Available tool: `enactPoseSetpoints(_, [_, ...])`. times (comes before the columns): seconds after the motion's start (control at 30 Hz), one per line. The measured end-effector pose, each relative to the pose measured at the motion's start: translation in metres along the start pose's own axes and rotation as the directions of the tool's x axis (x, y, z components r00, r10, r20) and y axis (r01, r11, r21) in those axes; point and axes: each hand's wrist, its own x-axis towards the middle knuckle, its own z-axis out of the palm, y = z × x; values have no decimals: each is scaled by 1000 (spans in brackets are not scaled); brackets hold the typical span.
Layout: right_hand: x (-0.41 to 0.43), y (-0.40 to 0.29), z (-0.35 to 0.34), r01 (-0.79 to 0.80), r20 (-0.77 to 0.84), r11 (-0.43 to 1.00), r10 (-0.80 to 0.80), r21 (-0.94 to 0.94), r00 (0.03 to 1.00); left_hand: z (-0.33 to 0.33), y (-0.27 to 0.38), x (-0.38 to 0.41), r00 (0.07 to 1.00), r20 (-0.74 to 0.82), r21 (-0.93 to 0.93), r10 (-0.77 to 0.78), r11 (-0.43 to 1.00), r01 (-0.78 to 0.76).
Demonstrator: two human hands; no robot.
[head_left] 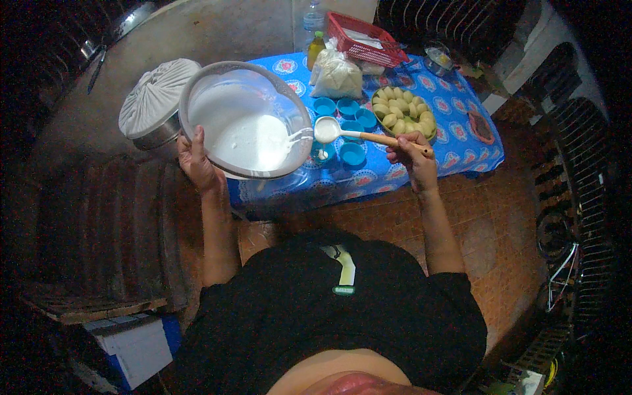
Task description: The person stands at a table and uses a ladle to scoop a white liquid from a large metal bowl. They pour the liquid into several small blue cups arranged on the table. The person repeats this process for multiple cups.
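My left hand [198, 165] grips the rim of a large translucent bowl [232, 96], tilted to the right. White batter-like liquid [256, 140] pools in its lower right side, with streaks running to the rim. In my right hand [412, 158] is a ladle [368, 136] with a wooden handle and a white scoop, which holds some of the white liquid. The scoop hangs just right of the bowl's rim, above several small blue cups [352, 154]. One blue cup [323, 154] below the scoop has a little white stuff in it. The scoop and bowl partly cover the cups.
A round tray of pale yellow-green pieces [404, 112] stands right of the cups. Behind are a bag of white powder [338, 74], an oil bottle [316, 49], a water bottle [314, 22] and a red basket [368, 42]. A cloth-covered pot [160, 101] stands left. The table wears a blue floral cloth [385, 175].
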Motion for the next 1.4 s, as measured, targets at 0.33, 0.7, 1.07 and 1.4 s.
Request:
enactPoseSetpoints(0.33, [0, -2, 4, 10, 1, 999, -10, -38, 1000, 0, 0, 1, 1000, -23, 9, -21, 1000, 21])
enactPoseSetpoints(0.7, [-3, -3, 9, 74, 40, 989, -69, -127, 997, -3, 2, 4, 1000, -11, 59, 29, 998, -28])
enactPoseSetpoints(1.07, [-15, 3, 18, 87, 100, 980, -70, -177, 992, 0, 7, 3, 998, -68, 18, 9, 1000, -8])
enactPoseSetpoints(1.4, [-36, 28, 27, 241, 231, 863, -149, -444, 961, 1, 15, 1, 995, -99, -21, -3, 1000, 1])
